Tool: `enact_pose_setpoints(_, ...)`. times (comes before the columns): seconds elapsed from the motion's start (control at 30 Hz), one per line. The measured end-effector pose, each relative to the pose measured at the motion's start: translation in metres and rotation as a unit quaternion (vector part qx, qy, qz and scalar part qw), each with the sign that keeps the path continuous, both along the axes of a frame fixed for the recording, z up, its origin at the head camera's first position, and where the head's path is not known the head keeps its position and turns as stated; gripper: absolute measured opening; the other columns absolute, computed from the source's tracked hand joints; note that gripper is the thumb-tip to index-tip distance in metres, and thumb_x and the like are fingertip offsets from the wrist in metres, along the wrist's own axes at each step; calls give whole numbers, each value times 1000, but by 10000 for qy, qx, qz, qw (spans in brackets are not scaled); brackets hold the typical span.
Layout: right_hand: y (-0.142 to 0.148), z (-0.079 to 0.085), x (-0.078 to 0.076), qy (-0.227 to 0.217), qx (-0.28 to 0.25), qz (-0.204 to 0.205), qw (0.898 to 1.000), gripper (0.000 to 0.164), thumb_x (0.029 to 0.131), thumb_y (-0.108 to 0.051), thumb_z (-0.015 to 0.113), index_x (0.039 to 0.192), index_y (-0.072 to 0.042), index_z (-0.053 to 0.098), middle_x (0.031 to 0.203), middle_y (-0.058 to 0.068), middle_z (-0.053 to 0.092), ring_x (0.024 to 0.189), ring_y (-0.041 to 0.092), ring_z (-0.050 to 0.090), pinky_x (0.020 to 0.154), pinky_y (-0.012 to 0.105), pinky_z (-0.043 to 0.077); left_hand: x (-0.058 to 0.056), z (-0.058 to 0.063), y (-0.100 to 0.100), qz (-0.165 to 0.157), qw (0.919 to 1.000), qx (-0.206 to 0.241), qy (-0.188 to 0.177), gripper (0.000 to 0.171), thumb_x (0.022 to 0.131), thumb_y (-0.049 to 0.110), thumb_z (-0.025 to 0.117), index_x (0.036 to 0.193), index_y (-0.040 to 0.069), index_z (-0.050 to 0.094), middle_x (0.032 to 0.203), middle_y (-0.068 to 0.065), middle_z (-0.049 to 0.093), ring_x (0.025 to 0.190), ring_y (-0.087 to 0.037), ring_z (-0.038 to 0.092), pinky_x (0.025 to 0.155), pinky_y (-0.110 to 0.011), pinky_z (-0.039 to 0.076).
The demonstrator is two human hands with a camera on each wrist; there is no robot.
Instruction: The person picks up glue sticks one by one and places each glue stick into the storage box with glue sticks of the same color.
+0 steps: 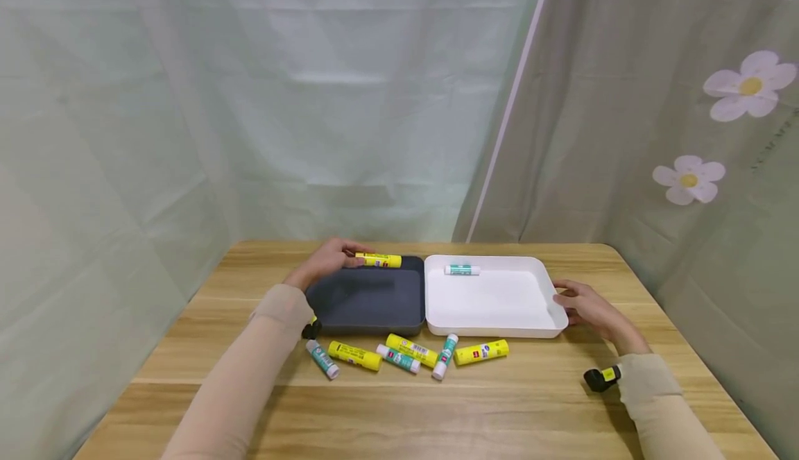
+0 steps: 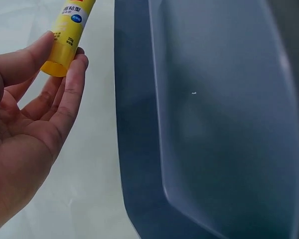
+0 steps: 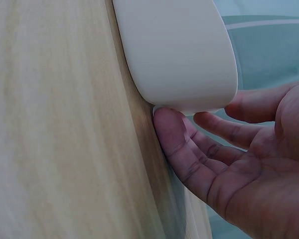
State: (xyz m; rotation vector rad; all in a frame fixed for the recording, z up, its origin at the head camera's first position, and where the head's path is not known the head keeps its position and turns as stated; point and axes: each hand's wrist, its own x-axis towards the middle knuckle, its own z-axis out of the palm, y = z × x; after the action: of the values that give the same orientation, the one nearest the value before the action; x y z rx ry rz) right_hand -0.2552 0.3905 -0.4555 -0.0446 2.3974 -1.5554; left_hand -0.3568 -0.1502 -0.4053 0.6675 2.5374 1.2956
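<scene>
My left hand (image 1: 327,260) pinches one end of a yellow glue stick (image 1: 382,260) between thumb and fingers. It holds the stick level over the far rim of the dark grey tray (image 1: 374,327). In the left wrist view the same yellow glue stick (image 2: 70,37) stands out past the fingertips, beside the tray wall (image 2: 134,124). My right hand (image 1: 589,309) grips the right end of the white tray (image 1: 499,331), thumb at the rim and fingers against the outer wall. A white-and-teal glue stick (image 1: 462,270) lies inside the white tray near its back.
Along the front of both trays, yellow glue sticks (image 1: 354,356) and white-and-teal ones (image 1: 322,359) lie loose on the wooden table (image 1: 437,418). One yellow stick (image 1: 482,352) is near the white tray's front edge. A pale curtain (image 1: 349,113) hangs behind the table.
</scene>
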Motion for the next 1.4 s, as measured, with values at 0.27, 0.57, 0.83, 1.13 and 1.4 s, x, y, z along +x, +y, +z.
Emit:
enact_pose_setpoints(0.27, -1, -1, 0, -17, 34, 8, 10000, 58, 110, -13, 47, 155, 15, 23, 131, 30, 50, 101, 24, 64, 80, 36, 58, -8, -1, 0, 52, 9998, -184, 21, 36, 104, 8, 61, 139, 3, 67, 139, -21, 63, 115, -34, 61, 100, -56, 50)
enact_pose_setpoints(0.57, 0, -1, 0, 31, 37, 6, 10000, 59, 110, -13, 48, 155, 16, 24, 130, 31, 50, 100, 25, 64, 79, 37, 58, -17, -3, -3, -49, 9994, -342, -16, 36, 103, 5, 61, 139, -1, 65, 141, -24, 62, 127, -39, 59, 105, -53, 49)
enact_pose_setpoints(0.83, -1, -2, 0, 3, -4, 4, 10000, 59, 110, -13, 47, 156, 16, 23, 135, 34, 48, 102, 26, 64, 80, 37, 58, -20, -5, -2, 7, 9984, -563, 54, 37, 101, 3, 62, 137, -6, 64, 136, -24, 65, 119, -36, 62, 100, -48, 52)
enact_pose_setpoints(1.13, -2, 0, 0, -6, 55, -1, 10000, 59, 110, -12, 47, 155, 16, 23, 136, 35, 47, 103, 27, 63, 81, 37, 58, -21, -12, -1, -76, 9971, -707, 275, 32, 99, 0, 64, 130, -9, 68, 130, -26, 68, 112, -34, 64, 94, -43, 54)
enact_pose_setpoints(1.4, -2, 0, 0, 12, 68, 8, 10000, 59, 110, -12, 47, 155, 16, 23, 136, 35, 46, 104, 28, 63, 81, 36, 58, -20, -13, 0, -100, 9960, -822, 327, 33, 98, -1, 64, 129, -10, 68, 132, -27, 66, 107, -31, 63, 89, -39, 52)
